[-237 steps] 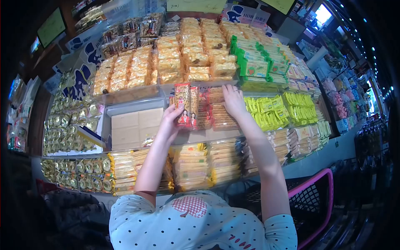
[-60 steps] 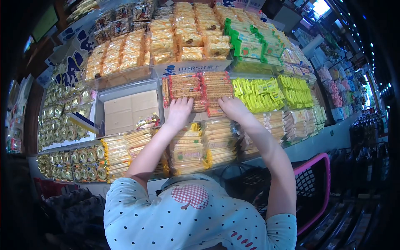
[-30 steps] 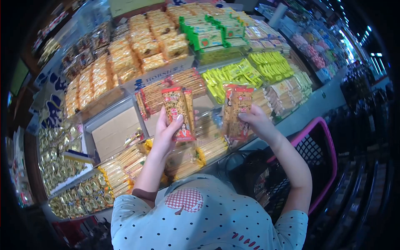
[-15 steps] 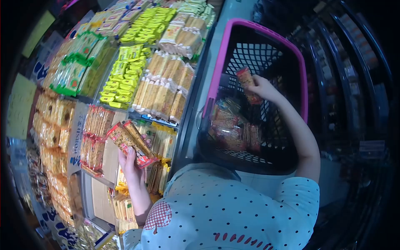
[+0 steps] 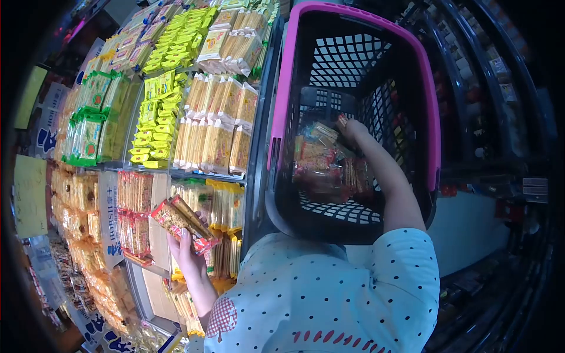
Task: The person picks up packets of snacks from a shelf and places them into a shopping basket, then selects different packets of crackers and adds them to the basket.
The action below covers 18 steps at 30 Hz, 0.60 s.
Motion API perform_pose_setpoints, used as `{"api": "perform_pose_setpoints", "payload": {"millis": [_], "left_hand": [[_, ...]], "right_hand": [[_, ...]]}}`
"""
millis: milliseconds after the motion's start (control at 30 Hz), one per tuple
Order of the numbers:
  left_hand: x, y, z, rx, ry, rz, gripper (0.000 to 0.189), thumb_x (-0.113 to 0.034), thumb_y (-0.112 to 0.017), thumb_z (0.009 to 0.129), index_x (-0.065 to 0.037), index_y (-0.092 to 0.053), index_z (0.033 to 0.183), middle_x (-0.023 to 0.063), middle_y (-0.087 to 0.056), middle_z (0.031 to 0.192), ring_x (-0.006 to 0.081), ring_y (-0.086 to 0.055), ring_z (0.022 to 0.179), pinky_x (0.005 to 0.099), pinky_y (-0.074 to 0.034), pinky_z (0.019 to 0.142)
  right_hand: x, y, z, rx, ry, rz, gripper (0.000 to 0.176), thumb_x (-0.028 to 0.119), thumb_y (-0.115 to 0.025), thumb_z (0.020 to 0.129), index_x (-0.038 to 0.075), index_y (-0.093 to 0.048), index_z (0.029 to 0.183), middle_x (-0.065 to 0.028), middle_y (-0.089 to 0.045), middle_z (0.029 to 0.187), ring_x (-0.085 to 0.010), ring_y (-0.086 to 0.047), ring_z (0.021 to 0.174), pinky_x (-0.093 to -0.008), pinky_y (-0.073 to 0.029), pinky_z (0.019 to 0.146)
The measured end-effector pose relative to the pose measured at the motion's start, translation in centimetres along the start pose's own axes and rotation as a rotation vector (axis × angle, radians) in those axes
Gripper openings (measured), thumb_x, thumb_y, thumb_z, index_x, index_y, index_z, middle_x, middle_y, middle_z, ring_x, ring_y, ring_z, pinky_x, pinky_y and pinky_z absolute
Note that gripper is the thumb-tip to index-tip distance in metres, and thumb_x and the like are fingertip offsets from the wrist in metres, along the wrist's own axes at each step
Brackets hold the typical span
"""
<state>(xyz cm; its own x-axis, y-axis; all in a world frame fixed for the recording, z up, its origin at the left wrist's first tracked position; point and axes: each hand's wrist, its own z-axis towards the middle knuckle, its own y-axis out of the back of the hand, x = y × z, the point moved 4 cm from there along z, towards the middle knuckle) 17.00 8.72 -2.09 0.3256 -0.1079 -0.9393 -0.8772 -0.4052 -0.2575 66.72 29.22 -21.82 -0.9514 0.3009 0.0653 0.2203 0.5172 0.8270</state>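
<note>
My left hand (image 5: 186, 254) is closed round a couple of red-ended clear cracker packs (image 5: 176, 219), held up in front of the shelf. My right hand (image 5: 355, 130) reaches down into a black shopping basket with a pink handle (image 5: 434, 112). Its fingers are closed on a red-wrapped cracker pack (image 5: 342, 120), of which only a small end shows past the hand. Beside and below that hand, several similar clear and red packs (image 5: 321, 160) lie on the basket's bottom. My forearm hides part of the basket's right side.
On the left, shelf bins hold yellow packets (image 5: 156, 112), white-ended cracker packs (image 5: 215, 141), green packs (image 5: 88, 138) and red packs (image 5: 134, 194). Orange-tinted packs (image 5: 79, 203) stand farther left. Dark racks (image 5: 471, 76) line the right side.
My right hand has gone lower into the basket with its cracker pack. The left hand still holds its packs. The view has shifted, so the basket appears larger and farther left.
</note>
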Motion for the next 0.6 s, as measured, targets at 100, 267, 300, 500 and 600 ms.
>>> {"api": "perform_pose_setpoints", "payload": {"millis": [100, 267, 300, 500, 600], "left_hand": [[0.4, -0.1, 0.0, 0.004, 0.032, 0.046, 0.053, -0.019, -0.055, 0.085, -0.001, -0.032, 0.129, 0.0241, -0.053, 0.114, 0.0281, -0.057, 0.097, 0.0385, -0.047, 0.083], [0.5, -0.7, 0.5, -0.036, 0.087, 0.095, 0.055, -0.019, -0.054, 0.085, -0.002, -0.030, 0.131, 0.0245, -0.052, 0.115, 0.0287, -0.057, 0.099, 0.0393, -0.046, 0.085], [0.6, -0.8, 0.7, -0.051, 0.091, 0.070, 0.054, -0.016, -0.054, 0.085, -0.002, -0.029, 0.131, 0.0232, -0.053, 0.113, 0.0274, -0.058, 0.097, 0.0377, -0.046, 0.084], [-0.2, -4.1, 2.0, -0.047, 0.113, 0.117, 0.055, -0.013, -0.054, 0.086, -0.002, -0.027, 0.132, 0.0229, -0.054, 0.111, 0.0285, -0.058, 0.097, 0.0371, -0.047, 0.084], [-0.1, -5.6, 2.6, -0.003, 0.095, 0.122, 0.055, -0.013, -0.054, 0.086, -0.002, -0.026, 0.132, 0.0227, -0.054, 0.111, 0.0287, -0.058, 0.097, 0.0374, -0.047, 0.084]], "right_hand": [[-2.0, -0.9, 1.4, -0.131, -0.159, 0.167, 0.041, 0.035, -0.052, 0.083, 0.001, -0.057, 0.105, -0.0175, -0.060, 0.107, -0.0292, -0.058, 0.100, -0.0379, -0.046, 0.084], [-4.7, -5.7, 5.5, -0.098, -0.237, 0.195, 0.040, 0.029, -0.049, 0.084, 0.002, -0.047, 0.115, -0.0185, -0.057, 0.113, -0.0316, -0.056, 0.103, -0.0397, -0.045, 0.085], [-4.9, -6.5, 5.6, -0.113, -0.254, 0.204, 0.044, 0.036, -0.045, 0.085, 0.002, -0.049, 0.112, -0.0198, -0.058, 0.110, -0.0331, -0.057, 0.102, -0.0410, -0.045, 0.085], [-4.8, -9.3, 6.2, -0.043, -0.250, 0.201, 0.032, 0.021, -0.046, 0.086, 0.003, -0.046, 0.113, -0.0184, -0.057, 0.112, -0.0298, -0.058, 0.101, -0.0394, -0.046, 0.084], [-5.6, -11.3, 6.7, -0.098, -0.254, 0.268, 0.050, 0.039, -0.056, 0.078, 0.001, -0.050, 0.110, -0.0193, -0.058, 0.108, -0.0336, -0.057, 0.101, -0.0414, -0.045, 0.085]]}}
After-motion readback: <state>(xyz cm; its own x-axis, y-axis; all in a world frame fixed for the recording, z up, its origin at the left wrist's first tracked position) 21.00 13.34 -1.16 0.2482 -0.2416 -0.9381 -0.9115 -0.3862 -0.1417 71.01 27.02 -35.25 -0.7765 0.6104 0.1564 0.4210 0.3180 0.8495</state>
